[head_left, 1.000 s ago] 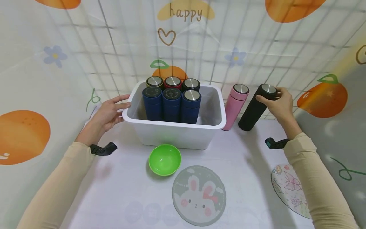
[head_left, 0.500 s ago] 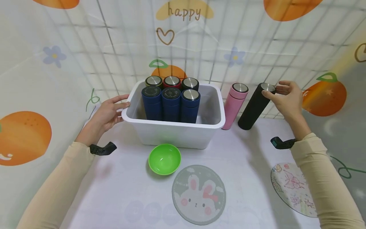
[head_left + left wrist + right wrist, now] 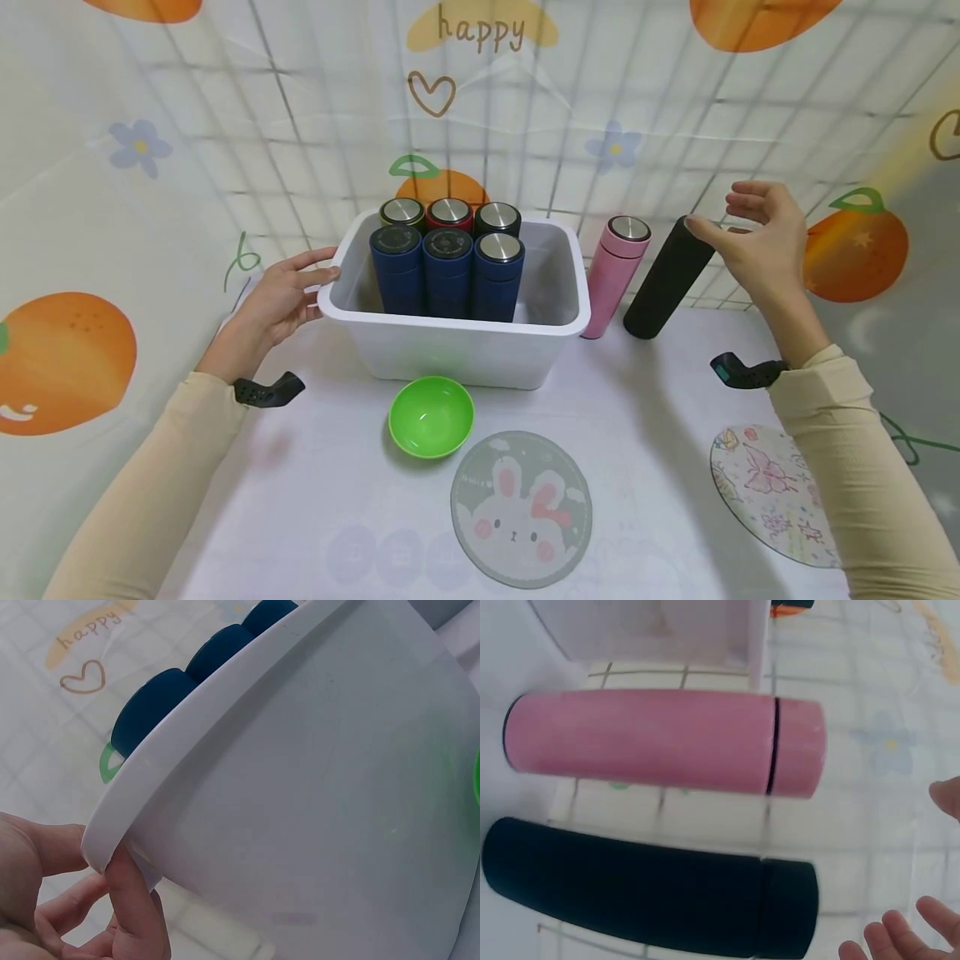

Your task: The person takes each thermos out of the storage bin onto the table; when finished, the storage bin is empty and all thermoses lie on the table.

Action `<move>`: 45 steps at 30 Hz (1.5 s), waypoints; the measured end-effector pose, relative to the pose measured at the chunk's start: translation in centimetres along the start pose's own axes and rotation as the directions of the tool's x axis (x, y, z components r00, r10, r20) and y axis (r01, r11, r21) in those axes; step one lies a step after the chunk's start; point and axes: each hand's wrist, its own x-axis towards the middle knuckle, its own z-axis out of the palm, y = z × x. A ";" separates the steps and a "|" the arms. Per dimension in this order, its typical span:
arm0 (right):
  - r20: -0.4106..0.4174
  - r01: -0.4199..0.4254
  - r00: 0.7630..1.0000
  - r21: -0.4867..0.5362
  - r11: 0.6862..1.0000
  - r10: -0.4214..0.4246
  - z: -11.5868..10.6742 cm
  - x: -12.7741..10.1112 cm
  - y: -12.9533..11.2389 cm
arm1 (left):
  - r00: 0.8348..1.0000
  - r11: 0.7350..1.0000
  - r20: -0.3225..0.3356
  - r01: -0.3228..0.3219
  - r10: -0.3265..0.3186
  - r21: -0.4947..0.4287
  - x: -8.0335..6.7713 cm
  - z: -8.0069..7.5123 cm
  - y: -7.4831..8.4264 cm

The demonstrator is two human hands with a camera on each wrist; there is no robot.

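A black flask [image 3: 667, 279] stands on the table right of a pink flask [image 3: 617, 275], both beside a white bin [image 3: 450, 325]. My right hand [image 3: 731, 229] hovers open just above and right of the black flask's top, its thumb close to the lid. The right wrist view shows the pink flask [image 3: 660, 742] and the black flask [image 3: 645, 896] side by side, with my fingertips [image 3: 900, 934] apart from them. My left hand [image 3: 322, 267] rests with straight fingers against the bin's left rim [image 3: 300, 787]. Several flasks [image 3: 448, 275] stand in the bin's left half.
A green bowl [image 3: 431, 415] sits in front of the bin. A round rabbit coaster [image 3: 521, 508] lies nearer me, and a butterfly coaster [image 3: 772, 492] lies at the right. A patterned sheet over a wire grid walls in the back and sides.
My right hand let go of the black flask's lid and rose up and to the right, fingers spreading. The flask stays standing. My left hand has not moved.
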 end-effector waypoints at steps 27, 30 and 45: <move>0.066 0.201 0.974 0.181 0.963 -0.216 3.5 -2.3 -5.4 | 1.000 1.000 0.007 -0.008 0.008 -0.028 0.1 0.0 0.0; 0.081 0.206 0.970 0.210 0.956 -0.227 4.2 -2.5 -5.5 | 1.000 0.999 0.010 -0.007 0.007 -0.032 0.0 0.0 0.0; 0.184 0.176 0.956 0.272 0.946 -0.230 6.7 -3.7 -6.1 | 1.000 0.999 0.009 -0.007 0.007 -0.052 0.0 0.2 -0.1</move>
